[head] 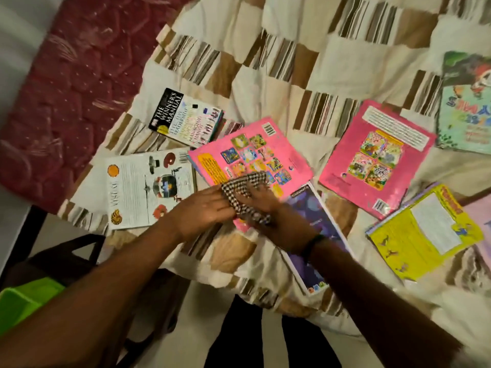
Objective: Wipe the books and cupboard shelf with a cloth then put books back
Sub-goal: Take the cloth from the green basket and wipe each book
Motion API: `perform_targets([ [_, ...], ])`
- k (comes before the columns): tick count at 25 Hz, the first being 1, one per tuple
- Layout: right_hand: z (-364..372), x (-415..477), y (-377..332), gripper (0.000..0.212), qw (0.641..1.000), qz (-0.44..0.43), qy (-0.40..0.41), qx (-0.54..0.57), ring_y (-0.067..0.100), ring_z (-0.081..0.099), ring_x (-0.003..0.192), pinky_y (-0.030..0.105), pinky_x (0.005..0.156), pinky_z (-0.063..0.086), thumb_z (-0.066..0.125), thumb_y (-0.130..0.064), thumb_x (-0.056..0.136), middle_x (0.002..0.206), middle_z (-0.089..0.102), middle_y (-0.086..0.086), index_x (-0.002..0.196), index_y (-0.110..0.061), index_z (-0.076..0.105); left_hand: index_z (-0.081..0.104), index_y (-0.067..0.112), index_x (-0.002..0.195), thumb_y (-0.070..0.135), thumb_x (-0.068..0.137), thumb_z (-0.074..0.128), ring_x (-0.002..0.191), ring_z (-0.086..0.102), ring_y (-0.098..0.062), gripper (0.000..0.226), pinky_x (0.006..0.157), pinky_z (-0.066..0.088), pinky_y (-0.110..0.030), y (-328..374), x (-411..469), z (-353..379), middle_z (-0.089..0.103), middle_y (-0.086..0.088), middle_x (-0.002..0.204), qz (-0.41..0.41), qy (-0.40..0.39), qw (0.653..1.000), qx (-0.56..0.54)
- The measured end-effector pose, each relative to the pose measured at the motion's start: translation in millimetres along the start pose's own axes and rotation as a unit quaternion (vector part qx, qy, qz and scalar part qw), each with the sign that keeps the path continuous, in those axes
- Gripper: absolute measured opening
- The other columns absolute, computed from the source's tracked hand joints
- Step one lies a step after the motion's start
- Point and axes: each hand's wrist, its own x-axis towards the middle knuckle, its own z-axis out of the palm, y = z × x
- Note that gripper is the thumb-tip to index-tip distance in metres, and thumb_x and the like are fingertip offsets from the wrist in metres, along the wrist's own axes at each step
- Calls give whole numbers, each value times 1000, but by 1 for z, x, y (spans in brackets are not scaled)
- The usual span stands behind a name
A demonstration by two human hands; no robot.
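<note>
Both my grips, left hand (202, 211) and right hand (268, 208), bunch the checked cloth (244, 192) over the pink book (252, 158) near the bed's (318, 62) front edge, gathering a pad for wiping.

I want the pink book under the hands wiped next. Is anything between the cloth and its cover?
Nothing visible. The checked cloth, held by the left hand and right hand, lies directly over the pink book; its cover carries nothing else.
</note>
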Motion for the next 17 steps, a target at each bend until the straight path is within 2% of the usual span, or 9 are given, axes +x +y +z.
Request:
perform_targets([
  [4,32,47,49,60,989,-38,-72,-123,17,3,153,40,126,-1,46,-41,100,165,12,3,155,-23,31,74,4,106,17,110,37,120,66,-29,40,108,46,-48,-7,-41,15,70,-14,126,5,6,1000,-24],
  [6,19,84,72,68,976,96,-4,-197,28,10,154,55,123,7,31,-57,94,166,15,5,156,-30,29,75,3,106,13,109,41,126,62,-28,36,107,47,-49,-7,-49,25,67,-14,131,16,10,999,-36],
  [8,24,114,70,65,931,261,111,-231,35,12,153,58,123,5,29,-61,95,166,19,7,154,-35,31,76,2,104,12,108,43,126,62,-29,35,106,48,-50,-5,-49,31,69,-13,129,15,28,998,-48],
  [9,36,122,59,60,938,229,119,-230,35,10,154,55,123,1,32,-58,97,165,22,8,153,-37,33,76,2,102,13,109,41,123,64,-29,38,106,49,-49,-4,-49,32,70,-13,126,8,39,998,-54],
  [11,64,112,43,54,965,6,-12,-264,31,10,153,50,123,-2,39,-49,101,163,28,10,152,-34,36,78,1,97,16,110,35,112,70,-31,47,104,49,-45,-5,-49,35,74,-15,116,11,68,996,-64],
  [12,59,103,47,53,953,-79,-76,-282,33,16,151,50,123,0,42,-45,100,161,32,10,151,-30,39,78,1,94,16,110,33,108,71,-33,50,103,51,-44,-8,-50,37,75,-16,113,21,76,995,-62],
  [13,40,99,60,54,942,-106,-77,-310,38,22,149,50,122,3,42,-45,99,159,35,12,150,-28,42,78,2,93,15,109,35,107,72,-34,48,102,51,-45,-12,-52,39,75,-17,111,28,69,996,-47],
  [14,18,97,78,57,938,-58,-16,-343,45,25,147,51,121,5,40,-48,96,158,37,14,148,-26,45,77,3,93,13,105,41,107,72,-34,40,103,50,-46,-22,-53,43,75,-16,112,31,61,997,-17],
  [17,-58,81,114,69,876,314,159,-330,51,12,149,57,121,4,32,-50,86,162,25,19,149,-24,44,74,1,101,6,89,57,115,68,-36,21,111,38,-48,-67,-36,52,71,-20,121,-33,61,996,50],
])
